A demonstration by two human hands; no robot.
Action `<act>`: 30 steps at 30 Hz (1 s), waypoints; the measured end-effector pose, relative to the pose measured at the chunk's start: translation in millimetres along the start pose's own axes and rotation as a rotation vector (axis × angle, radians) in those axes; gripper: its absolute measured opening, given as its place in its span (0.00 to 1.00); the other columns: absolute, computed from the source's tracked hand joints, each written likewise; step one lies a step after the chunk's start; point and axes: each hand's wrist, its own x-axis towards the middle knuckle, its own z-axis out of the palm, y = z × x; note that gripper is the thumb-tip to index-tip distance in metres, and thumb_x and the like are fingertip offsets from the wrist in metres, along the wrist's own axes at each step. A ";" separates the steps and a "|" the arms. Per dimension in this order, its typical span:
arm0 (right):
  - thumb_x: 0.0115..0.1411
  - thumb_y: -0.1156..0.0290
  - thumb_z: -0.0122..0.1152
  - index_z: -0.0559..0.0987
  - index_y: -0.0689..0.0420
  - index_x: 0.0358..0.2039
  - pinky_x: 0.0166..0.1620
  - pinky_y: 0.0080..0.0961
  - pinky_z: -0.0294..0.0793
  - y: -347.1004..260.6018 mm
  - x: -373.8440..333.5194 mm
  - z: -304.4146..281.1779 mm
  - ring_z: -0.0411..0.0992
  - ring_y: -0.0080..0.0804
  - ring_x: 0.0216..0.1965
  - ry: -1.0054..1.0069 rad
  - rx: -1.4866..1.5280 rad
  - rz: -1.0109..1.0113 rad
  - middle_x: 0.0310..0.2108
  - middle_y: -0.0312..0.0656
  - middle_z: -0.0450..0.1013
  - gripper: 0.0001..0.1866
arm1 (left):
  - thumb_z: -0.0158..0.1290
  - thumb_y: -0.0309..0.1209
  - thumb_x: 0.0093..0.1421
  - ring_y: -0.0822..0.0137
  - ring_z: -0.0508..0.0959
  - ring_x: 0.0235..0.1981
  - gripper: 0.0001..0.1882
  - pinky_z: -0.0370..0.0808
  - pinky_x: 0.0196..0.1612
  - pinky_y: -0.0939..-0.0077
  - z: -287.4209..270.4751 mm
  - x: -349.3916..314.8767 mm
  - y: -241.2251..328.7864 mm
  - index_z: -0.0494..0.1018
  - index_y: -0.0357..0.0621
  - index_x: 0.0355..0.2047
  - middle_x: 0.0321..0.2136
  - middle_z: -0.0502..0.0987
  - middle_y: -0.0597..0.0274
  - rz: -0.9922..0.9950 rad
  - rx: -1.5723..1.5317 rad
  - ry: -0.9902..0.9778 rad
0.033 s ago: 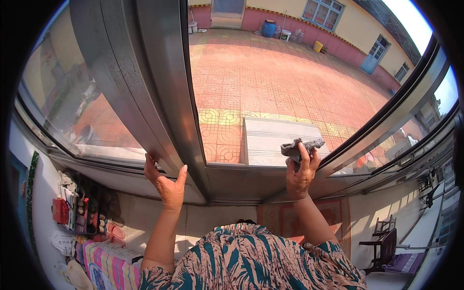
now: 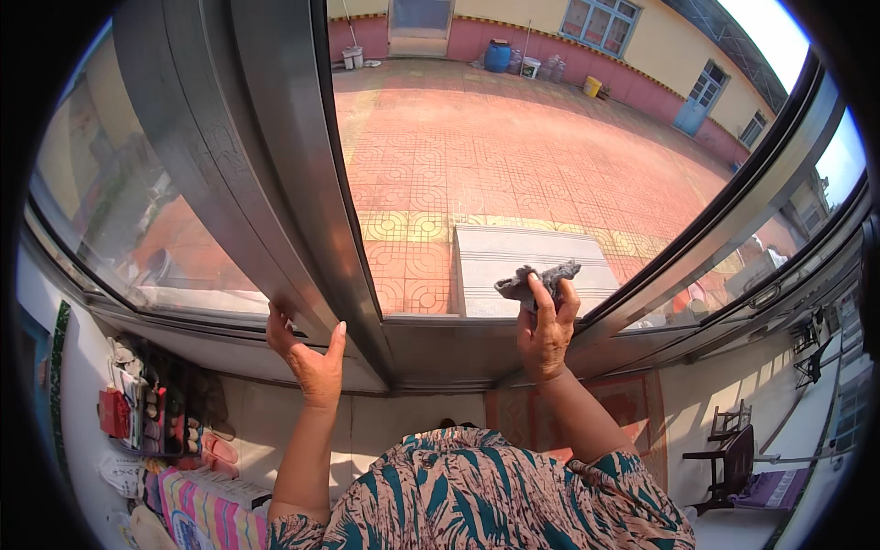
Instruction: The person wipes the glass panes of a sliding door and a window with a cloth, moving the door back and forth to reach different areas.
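My left hand (image 2: 310,362) rests against the lower part of a grey metal door frame (image 2: 275,183), thumb spread away from the fingers. Some of its fingertips are hard to make out against the metal. In my right hand (image 2: 547,344) is a crumpled grey rag (image 2: 517,288), pinched between thumb and fingers. That hand is raised before the tall glazed opening, just above its lower metal panel (image 2: 440,344). Whether the rag touches glass there, I cannot tell.
Beyond the opening are a pale step (image 2: 522,252) and a red-tiled courtyard (image 2: 513,156) with a blue barrel (image 2: 497,57). Low on the left stand a shoe rack (image 2: 174,403) and a striped cloth (image 2: 211,509). A dark chair (image 2: 733,458) is at right, near a red rug (image 2: 587,412).
My right hand has shifted a little to the left with the rag. My left hand stays on the frame, and the whole view has turned slightly.
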 end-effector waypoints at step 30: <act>0.56 0.62 0.61 0.81 0.42 0.33 0.61 0.34 0.60 76.5 56.8 -26.4 0.68 0.42 0.57 0.092 -0.286 -0.680 0.59 0.39 0.68 0.04 | 0.65 0.26 0.47 0.55 0.62 0.60 0.50 0.70 0.52 0.60 5.9 -2.4 -6.0 0.48 0.44 0.66 0.61 0.54 0.50 -0.183 -0.042 0.107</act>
